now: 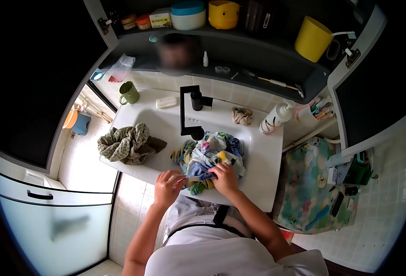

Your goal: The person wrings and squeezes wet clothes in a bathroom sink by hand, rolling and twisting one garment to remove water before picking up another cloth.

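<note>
A bunched, wet-looking cloth with a blue, white, green and yellow pattern [207, 156] lies in the white sink [154, 120], under the black faucet [183, 110]. At the cloth's near edge, the fingers of my left hand [168, 187] are closed in a pinch on a fold. My right hand [226, 179] is a short way to the right, its fingers also closed on the same cloth. Much of the cloth's shape is hidden in its folds. On the sink's left side rests a twisted green-brown patterned cloth [128, 142], apart from both hands.
Along the back rim stand a green mug [129, 93], a soap bar [166, 102], a small crumpled beige cloth [242, 116] and a white pump bottle [276, 117]. Above is a dark shelf [239, 73] with toiletries. Open cabinet doors flank it. A patterned mat [304, 184] lies at right.
</note>
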A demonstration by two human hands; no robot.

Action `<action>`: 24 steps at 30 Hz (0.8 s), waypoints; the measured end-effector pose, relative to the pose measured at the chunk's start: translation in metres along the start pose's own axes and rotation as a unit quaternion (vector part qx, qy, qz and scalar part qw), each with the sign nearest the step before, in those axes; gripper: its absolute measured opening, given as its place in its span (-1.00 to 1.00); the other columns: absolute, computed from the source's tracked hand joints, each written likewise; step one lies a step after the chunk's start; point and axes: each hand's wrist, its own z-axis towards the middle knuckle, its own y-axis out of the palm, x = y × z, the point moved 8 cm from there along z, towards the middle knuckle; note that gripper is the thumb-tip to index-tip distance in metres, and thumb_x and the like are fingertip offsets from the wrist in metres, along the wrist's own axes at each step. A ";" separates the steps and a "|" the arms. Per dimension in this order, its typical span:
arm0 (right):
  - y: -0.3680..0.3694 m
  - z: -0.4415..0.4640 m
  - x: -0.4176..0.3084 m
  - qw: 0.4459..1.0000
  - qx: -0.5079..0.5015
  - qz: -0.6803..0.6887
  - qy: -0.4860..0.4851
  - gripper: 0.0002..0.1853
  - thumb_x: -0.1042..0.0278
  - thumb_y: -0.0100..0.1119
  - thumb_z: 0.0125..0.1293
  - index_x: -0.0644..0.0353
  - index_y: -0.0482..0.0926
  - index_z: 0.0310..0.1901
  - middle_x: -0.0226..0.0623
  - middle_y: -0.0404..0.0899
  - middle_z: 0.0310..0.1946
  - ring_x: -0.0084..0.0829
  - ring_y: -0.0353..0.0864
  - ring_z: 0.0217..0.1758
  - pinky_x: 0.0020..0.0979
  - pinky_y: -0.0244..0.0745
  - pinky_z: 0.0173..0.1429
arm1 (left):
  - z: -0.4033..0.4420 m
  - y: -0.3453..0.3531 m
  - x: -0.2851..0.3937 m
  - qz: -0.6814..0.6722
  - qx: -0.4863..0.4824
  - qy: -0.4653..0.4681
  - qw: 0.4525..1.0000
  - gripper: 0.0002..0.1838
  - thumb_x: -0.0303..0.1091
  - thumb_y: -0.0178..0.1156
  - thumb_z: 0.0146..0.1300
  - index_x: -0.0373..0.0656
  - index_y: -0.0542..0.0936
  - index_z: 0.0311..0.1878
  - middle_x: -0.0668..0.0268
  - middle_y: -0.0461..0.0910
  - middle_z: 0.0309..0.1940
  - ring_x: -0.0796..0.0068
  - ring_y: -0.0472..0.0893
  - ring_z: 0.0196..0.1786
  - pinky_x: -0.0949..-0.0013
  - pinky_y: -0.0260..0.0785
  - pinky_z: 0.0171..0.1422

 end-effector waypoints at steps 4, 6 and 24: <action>-0.045 -0.014 0.001 0.997 0.050 0.038 0.041 -0.82 0.64 0.16 -0.15 0.08 0.54 -0.50 -0.35 0.43 -0.50 -0.21 0.49 -0.31 -0.22 0.36 -0.22 | 0.009 0.025 -0.012 -0.013 -0.063 -0.077 0.995 -0.42 -0.14 0.41 0.07 0.04 0.51 0.19 0.14 0.39 0.23 -0.01 0.38 0.28 0.06 0.29 0.30; -0.059 -0.019 -0.001 0.996 0.044 0.069 0.039 -0.84 0.66 0.14 -0.16 0.10 0.48 -0.62 -0.35 0.37 -0.60 -0.21 0.46 -0.41 -0.21 0.32 -0.31 | 0.013 0.047 -0.010 -0.001 -0.089 -0.045 0.995 -0.29 -0.09 0.42 0.04 0.10 0.41 0.29 0.13 0.30 0.32 -0.04 0.27 0.37 0.03 0.22 0.36; -0.146 0.015 -0.055 0.990 0.079 0.092 0.069 -0.40 0.50 0.45 -0.09 0.20 0.47 0.07 -0.12 0.46 -0.01 -0.18 0.47 0.03 -0.30 0.38 0.11 | 0.093 -0.072 0.108 -0.096 0.197 0.117 0.969 -0.59 -0.62 0.13 -0.11 -0.07 0.67 -0.14 0.27 0.66 -0.35 0.33 0.66 -0.35 0.33 0.50 -0.31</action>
